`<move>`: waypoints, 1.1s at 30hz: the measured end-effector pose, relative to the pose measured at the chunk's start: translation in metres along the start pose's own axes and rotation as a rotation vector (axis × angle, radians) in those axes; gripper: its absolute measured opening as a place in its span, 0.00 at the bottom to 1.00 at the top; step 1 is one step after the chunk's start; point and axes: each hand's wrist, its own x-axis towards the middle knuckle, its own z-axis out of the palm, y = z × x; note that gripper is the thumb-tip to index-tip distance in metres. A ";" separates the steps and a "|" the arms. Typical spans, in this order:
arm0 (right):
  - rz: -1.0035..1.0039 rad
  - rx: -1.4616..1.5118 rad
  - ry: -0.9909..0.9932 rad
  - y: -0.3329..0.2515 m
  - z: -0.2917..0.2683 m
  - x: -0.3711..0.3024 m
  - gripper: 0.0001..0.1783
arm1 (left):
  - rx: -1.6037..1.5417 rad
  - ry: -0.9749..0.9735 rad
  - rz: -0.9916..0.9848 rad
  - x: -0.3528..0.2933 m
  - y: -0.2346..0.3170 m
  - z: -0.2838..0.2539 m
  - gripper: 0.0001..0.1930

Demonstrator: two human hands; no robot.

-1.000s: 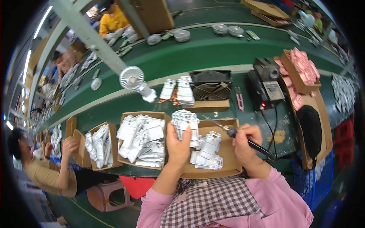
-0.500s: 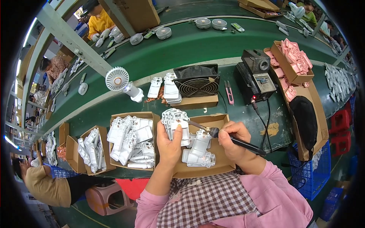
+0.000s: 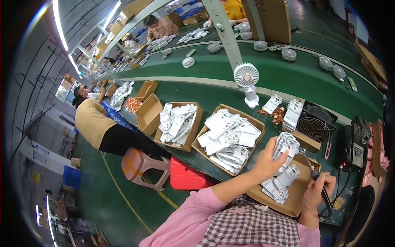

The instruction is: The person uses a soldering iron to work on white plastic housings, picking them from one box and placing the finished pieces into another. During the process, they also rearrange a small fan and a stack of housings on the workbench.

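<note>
My left hand (image 3: 268, 161) grips a small stack of white plastic casings (image 3: 286, 143), with the thumb over the top one. In my closed right hand (image 3: 319, 192) is a soldering iron (image 3: 315, 174) with a black handle. Its metal tip points up and left, close to the stack's right side; whether it touches cannot be made out. Beneath both hands lies a shallow cardboard tray (image 3: 269, 202), where several loose white casings (image 3: 284, 179) overlap each other.
Left of the tray stand two cardboard boxes (image 3: 212, 159) full of white casings. Behind are a white handheld fan (image 3: 247, 76), copper-coloured bits (image 3: 278, 115), and a black fume fan (image 3: 310, 128). Pink tweezers (image 3: 328, 150) and a soldering station (image 3: 354, 144) lie right. A co-worker (image 3: 94, 119) bends at far left.
The view has swung left, so the bench appears further right and more of the aisle shows. Both hands keep their holds; the iron's tip, earlier over the top casing, now appears near the stack's right side.
</note>
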 end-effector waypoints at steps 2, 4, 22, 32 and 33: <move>0.002 0.009 -0.006 0.001 0.001 -0.001 0.11 | 0.014 0.009 0.011 -0.001 -0.001 -0.002 0.22; 0.005 0.013 0.006 -0.001 0.001 -0.001 0.11 | -0.005 -0.016 -0.043 0.000 0.003 -0.002 0.22; 0.044 -0.084 -0.180 -0.010 0.004 0.003 0.09 | -0.111 -0.061 -0.064 0.009 -0.007 -0.001 0.18; 0.091 -0.144 -0.168 -0.007 0.003 0.003 0.09 | -0.090 -0.035 -0.053 0.003 -0.008 0.004 0.19; 0.097 -0.131 -0.166 -0.007 0.004 0.003 0.10 | -0.088 -0.034 -0.050 0.003 -0.008 0.005 0.19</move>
